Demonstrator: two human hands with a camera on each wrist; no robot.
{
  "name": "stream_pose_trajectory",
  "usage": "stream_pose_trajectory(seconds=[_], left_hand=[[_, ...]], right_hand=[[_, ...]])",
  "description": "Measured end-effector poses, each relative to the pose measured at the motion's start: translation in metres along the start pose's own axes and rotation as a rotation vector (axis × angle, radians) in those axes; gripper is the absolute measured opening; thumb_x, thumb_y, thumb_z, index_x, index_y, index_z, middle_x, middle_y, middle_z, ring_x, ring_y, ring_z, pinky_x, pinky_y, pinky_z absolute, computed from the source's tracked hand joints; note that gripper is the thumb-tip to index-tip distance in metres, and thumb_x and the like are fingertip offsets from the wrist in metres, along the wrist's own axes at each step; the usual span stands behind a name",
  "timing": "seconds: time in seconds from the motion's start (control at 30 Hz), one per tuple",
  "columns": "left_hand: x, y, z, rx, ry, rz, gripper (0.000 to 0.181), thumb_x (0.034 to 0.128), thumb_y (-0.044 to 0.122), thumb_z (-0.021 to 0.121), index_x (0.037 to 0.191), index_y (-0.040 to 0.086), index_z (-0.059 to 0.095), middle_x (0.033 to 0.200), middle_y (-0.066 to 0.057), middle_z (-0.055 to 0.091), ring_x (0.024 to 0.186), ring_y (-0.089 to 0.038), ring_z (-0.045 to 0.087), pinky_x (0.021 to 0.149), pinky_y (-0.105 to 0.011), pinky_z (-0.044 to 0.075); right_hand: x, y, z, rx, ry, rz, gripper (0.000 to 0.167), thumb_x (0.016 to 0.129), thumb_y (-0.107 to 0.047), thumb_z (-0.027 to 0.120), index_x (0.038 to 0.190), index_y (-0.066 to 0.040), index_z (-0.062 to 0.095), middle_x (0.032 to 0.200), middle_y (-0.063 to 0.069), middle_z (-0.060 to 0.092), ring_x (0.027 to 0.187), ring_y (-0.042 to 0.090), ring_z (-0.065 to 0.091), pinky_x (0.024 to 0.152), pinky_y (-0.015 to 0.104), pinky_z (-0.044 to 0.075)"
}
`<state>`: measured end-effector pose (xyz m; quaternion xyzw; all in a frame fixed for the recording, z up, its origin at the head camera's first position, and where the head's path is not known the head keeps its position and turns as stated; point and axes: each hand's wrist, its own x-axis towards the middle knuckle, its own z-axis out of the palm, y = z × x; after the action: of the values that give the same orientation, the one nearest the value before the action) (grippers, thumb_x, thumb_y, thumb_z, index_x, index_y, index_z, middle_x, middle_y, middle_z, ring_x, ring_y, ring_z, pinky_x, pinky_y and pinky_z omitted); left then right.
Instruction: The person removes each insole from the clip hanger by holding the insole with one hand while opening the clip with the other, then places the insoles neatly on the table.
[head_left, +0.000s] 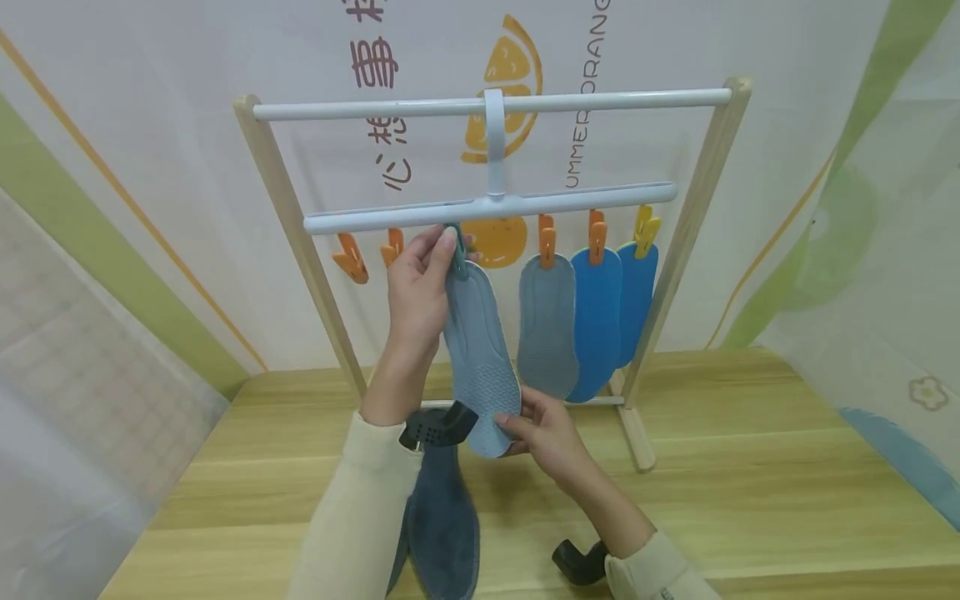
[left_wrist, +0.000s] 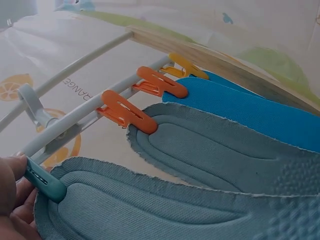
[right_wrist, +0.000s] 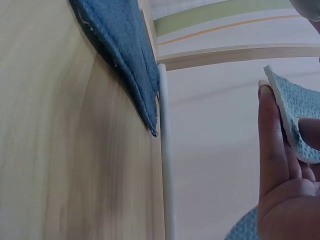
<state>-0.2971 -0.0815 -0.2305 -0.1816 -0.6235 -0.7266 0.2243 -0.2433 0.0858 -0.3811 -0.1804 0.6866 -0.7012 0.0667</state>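
Apparently, the white hanger (head_left: 491, 206) is getting another insole (head_left: 480, 358) clipped up.
Just below the hanger's middle, the right hand (head_left: 551, 433) pinches the insole's lower end; the left hand (head_left: 420, 287) pinches the green clip (head_left: 459, 258) at its top. Next, I'd guess, calls for checking the clip's bite, then letting go. Behind the hanger, lettering (head_left: 375, 65) reads "心想事" and "UMMER ORANG", partly cut off.
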Motion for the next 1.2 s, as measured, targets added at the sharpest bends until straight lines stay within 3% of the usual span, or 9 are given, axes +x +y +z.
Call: stream_pose_trajectory(seconds=[0.1, 0.2, 0.33, 0.47, 0.6, 0.87, 1.2], left_hand=[[0.001, 0.001, 0.001, 0.005, 0.007, -0.006, 0.038, 0.1056, 0.02, 0.054, 0.136, -0.002, 0.057, 0.124, -0.028, 0.067, 0.094, -0.012, 0.073, 0.095, -0.025, 0.058], [0.002, 0.002, 0.001, 0.005, 0.012, -0.004, 0.037, 0.1054, 0.019, 0.055, 0.135, -0.002, 0.058, 0.124, -0.03, 0.066, 0.101, -0.024, 0.074, 0.097, -0.027, 0.058], [0.002, 0.002, 0.002, -0.007, 0.018, -0.009, 0.036, 0.1055, 0.02, 0.054, 0.135, -0.001, 0.058, 0.124, -0.028, 0.067, 0.105, -0.029, 0.073, 0.097, -0.027, 0.058], [0.001, 0.001, 0.002, -0.018, 0.025, -0.027, 0.036, 0.1054, 0.021, 0.055, 0.134, 0.0, 0.059, 0.124, -0.026, 0.067, 0.098, -0.018, 0.074, 0.097, -0.028, 0.058], [0.0, 0.002, 0.004, -0.024, 0.029, -0.03, 0.036, 0.1052, 0.02, 0.055, 0.135, 0.0, 0.059, 0.123, -0.024, 0.069, 0.097, -0.018, 0.074, 0.098, -0.029, 0.058], [0.002, 0.001, 0.007, -0.049, 0.069, 0.02, 0.034, 0.1054, 0.016, 0.054, 0.131, -0.005, 0.06, 0.119, -0.027, 0.069, 0.09, -0.009, 0.074, 0.096, -0.031, 0.059], [0.001, 0.002, 0.005, -0.064, 0.051, 0.042, 0.033, 0.1054, 0.016, 0.054, 0.131, -0.004, 0.06, 0.116, -0.027, 0.069, 0.09, -0.01, 0.074, 0.096, -0.031, 0.059]], right_hand=[[0.0, 0.0, 0.0, 0.002, -0.007, -0.011, 0.04, 0.1, -0.003, 0.058, 0.137, 0.009, 0.052, 0.122, 0.034, 0.066, 0.089, 0.013, 0.073, 0.071, 0.036, 0.065], [-0.001, -0.001, 0.0, -0.004, -0.008, -0.014, 0.039, 0.1, -0.004, 0.058, 0.136, 0.009, 0.052, 0.121, 0.034, 0.066, 0.089, 0.013, 0.073, 0.071, 0.035, 0.065], [-0.002, -0.002, 0.001, -0.01, 0.003, -0.005, 0.039, 0.1, -0.004, 0.058, 0.136, 0.008, 0.053, 0.12, 0.032, 0.067, 0.088, 0.012, 0.073, 0.071, 0.034, 0.065], [-0.004, 0.0, 0.0, -0.009, 0.005, 0.017, 0.04, 0.1, -0.006, 0.059, 0.137, 0.007, 0.052, 0.12, 0.03, 0.068, 0.087, 0.011, 0.073, 0.071, 0.033, 0.064], [-0.008, 0.003, -0.004, -0.005, 0.007, 0.019, 0.041, 0.101, -0.007, 0.059, 0.139, 0.008, 0.051, 0.119, 0.03, 0.068, 0.087, 0.012, 0.073, 0.071, 0.033, 0.064], [-0.02, 0.004, -0.003, -0.015, 0.005, 0.035, 0.041, 0.099, -0.004, 0.059, 0.137, 0.011, 0.052, 0.118, 0.033, 0.067, 0.087, 0.014, 0.074, 0.071, 0.034, 0.064], [-0.033, 0.005, -0.003, -0.063, 0.001, 0.068, 0.042, 0.098, -0.005, 0.062, 0.136, 0.009, 0.054, 0.118, 0.031, 0.068, 0.085, 0.014, 0.072, 0.066, 0.031, 0.062]])
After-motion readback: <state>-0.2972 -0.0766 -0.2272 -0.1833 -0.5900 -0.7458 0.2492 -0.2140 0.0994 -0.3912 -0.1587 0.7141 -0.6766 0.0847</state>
